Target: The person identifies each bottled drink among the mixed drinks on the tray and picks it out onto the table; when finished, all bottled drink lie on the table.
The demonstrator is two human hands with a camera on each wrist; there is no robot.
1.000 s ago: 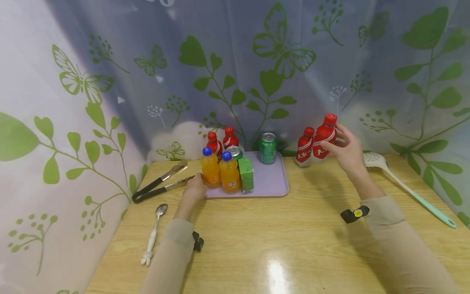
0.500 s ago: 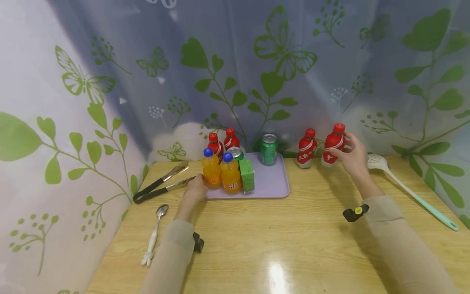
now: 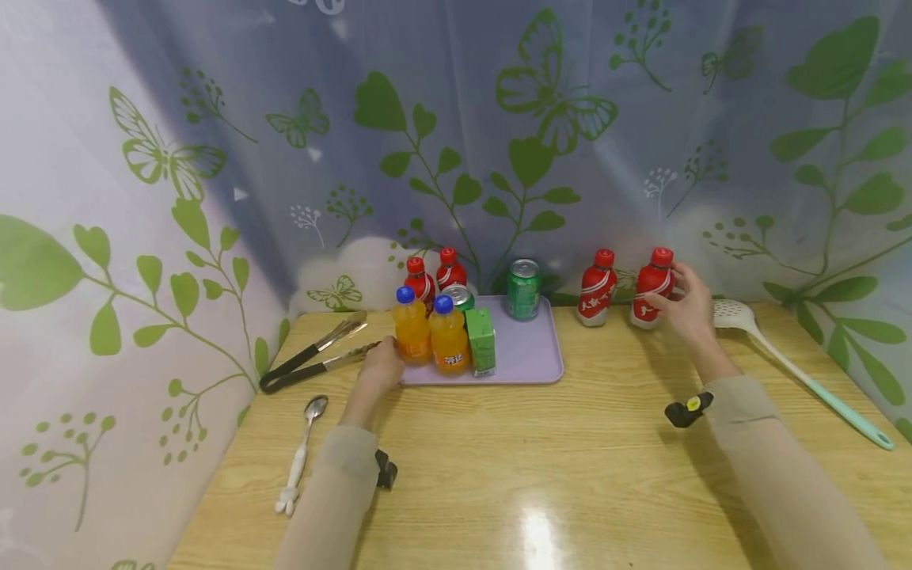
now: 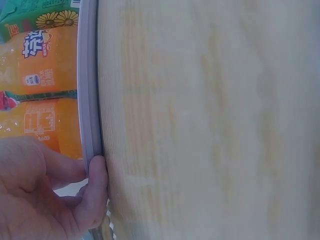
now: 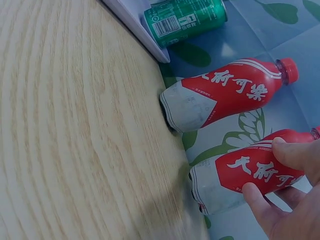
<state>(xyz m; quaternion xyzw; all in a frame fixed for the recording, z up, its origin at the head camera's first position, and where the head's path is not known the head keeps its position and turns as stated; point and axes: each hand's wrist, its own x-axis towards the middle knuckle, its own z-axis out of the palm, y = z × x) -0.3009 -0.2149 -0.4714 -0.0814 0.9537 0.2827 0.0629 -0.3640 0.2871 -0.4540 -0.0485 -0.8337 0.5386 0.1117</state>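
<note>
My right hand [image 3: 687, 310] grips one red bottle [image 3: 650, 281], nearly upright, thumb on its near side and fingers clamped round it; my left hand [image 3: 382, 366] pinches the rim of one lilac tray [image 3: 527, 356] near its front left corner. Just right of my left fingers stand two orange drinks [image 3: 449, 342], with one green carton [image 3: 481, 348] beside them. One pair of tongs [image 3: 305, 372] lies just left of those fingers. Left of my right fingers, apart from my bottle, stands a second red bottle [image 3: 597, 294]; to their right lies one slotted skimmer [image 3: 735, 314]. Beyond the orange drinks are two more red-capped bottles [image 3: 419, 283], bases hidden, and one of two green cans [image 3: 524, 291], the other farther right on the tray. One spoon [image 3: 298, 459] lies below left of my left fingers. My forearms reach forward, well apart, angled inward.
</note>
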